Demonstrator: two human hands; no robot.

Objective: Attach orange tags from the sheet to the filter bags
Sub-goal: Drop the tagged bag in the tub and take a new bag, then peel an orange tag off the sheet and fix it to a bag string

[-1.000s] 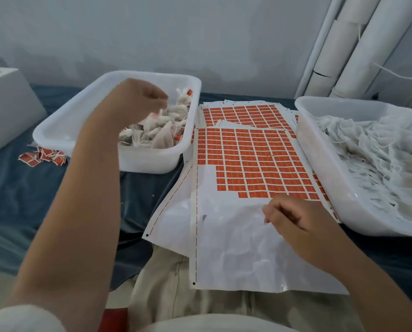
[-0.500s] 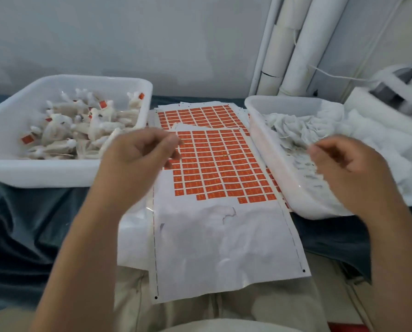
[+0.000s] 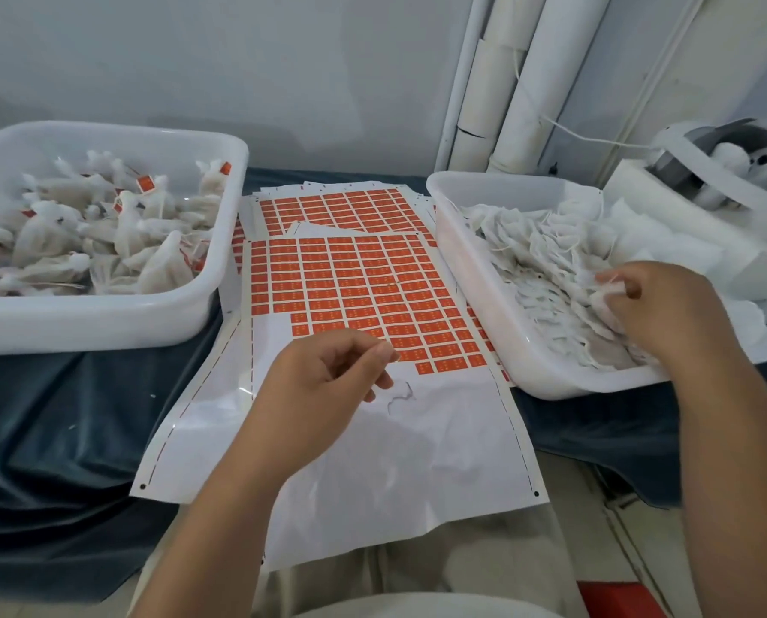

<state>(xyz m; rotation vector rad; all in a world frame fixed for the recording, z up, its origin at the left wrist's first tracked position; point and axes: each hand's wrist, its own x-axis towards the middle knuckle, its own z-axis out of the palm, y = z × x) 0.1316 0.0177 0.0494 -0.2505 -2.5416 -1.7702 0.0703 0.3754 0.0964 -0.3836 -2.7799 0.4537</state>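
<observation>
Dark blue cloth [image 3: 61, 417] covers the whole work surface, and everything stands on it. On the left is a white plastic tub [image 3: 105, 323] full of tied filter bags that already carry tags [image 3: 105, 243], so I take it as the place for finished ones. On the right a second white plastic tub [image 3: 462, 189] holds the empty white mesh filter bags [image 3: 551, 269], flat and loosely piled, with thin strings among them.

Between the two tubs lies the large white backing sheet [image 3: 417, 439], reaching from the far side down onto the person's lap. I think it lies there so that each hand has a short way to it. Its near part is bare and wrinkled. The small orange rectangular tags [image 3: 364, 283] fill only its far part, in straight rows, and the nearest row is incomplete. Another sheet of tags [image 3: 341, 207] lies under it, farther away.

The two hands are well apart. The right hand [image 3: 658, 305] is inside the right tub, with fingers curled round one bag from the pile, near its string. The left hand [image 3: 324, 385] hovers just above the sheet beside the nearest tags, fingers loosely bent, thumb close to the forefinger, and I see nothing held in it. To my judgement it waits there to peel a tag once the bag comes over.
</observation>
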